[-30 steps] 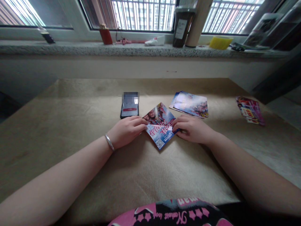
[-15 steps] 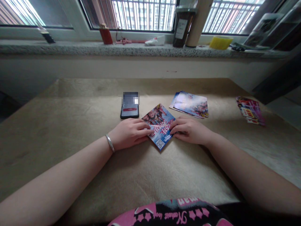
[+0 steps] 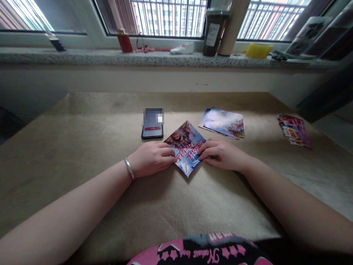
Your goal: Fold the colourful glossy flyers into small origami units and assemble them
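A square printed paper sheet [image 3: 187, 147], blue with red-and-white lettering and pictured figures, lies turned like a diamond in front of me. Its near corner points toward me, and the surface bends slightly with a crease across the middle. My left hand [image 3: 154, 158], with a silver bangle at the wrist, pinches the left corner. The right corner is between the thumb and fingers of my right hand [image 3: 220, 154]. Just beyond my left hand lies a dark phone [image 3: 152, 127] with its screen lit and partly pixelated.
A stack of similar printed sheets [image 3: 223, 122] lies beyond my right hand. Farther right is a fanned pile of colourful cards [image 3: 294, 130]. The granite windowsill [image 3: 165, 60] behind the table [image 3: 96, 121] holds a dark jar [image 3: 216, 33], a red lighter-like object [image 3: 125, 42] and a yellow tape roll [image 3: 258, 50].
The left fingers have drawn back slightly to the left along the sheet's edge. The near part of the paper now tilts and catches light, dimming its QR code. The right hand has barely shifted.
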Available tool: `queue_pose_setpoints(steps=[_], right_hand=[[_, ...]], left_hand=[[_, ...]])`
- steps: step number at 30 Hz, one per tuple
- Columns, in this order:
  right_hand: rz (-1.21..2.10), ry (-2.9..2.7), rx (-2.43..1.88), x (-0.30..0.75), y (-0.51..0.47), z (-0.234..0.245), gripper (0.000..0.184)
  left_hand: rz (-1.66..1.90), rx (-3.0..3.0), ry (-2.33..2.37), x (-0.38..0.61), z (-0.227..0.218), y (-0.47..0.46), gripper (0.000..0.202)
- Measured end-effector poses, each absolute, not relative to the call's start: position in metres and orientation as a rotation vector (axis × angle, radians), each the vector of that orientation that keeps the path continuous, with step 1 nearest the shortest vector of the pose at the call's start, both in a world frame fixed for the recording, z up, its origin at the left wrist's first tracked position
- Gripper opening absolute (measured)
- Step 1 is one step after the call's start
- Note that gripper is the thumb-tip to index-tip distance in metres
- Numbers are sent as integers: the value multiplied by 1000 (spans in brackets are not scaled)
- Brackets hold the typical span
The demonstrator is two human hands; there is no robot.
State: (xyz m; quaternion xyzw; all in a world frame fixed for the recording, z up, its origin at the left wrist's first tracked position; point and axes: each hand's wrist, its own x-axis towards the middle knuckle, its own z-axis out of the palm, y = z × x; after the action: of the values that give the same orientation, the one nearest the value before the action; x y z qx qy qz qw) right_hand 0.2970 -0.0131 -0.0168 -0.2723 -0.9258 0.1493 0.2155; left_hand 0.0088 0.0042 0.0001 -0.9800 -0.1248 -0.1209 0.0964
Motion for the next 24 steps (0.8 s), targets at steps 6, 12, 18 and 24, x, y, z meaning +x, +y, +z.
queue_pose_setpoints(steps=[6, 12, 18, 24], right_hand=[[414, -2475, -811, 288, -15, -19, 13], [421, -2386, -876, 280, -17, -21, 12], [434, -2344, -960, 275, -19, -24, 11], [385, -2352, -994, 267, -21, -22, 10]], left_hand=[[-338, -2893, -504, 9, 0, 4, 19], [-353, -2972, -602, 11, -1, 3, 18], [-391, -2980, -617, 13, -2, 1, 27], [-394, -3014, -613, 18, 0, -5, 31]])
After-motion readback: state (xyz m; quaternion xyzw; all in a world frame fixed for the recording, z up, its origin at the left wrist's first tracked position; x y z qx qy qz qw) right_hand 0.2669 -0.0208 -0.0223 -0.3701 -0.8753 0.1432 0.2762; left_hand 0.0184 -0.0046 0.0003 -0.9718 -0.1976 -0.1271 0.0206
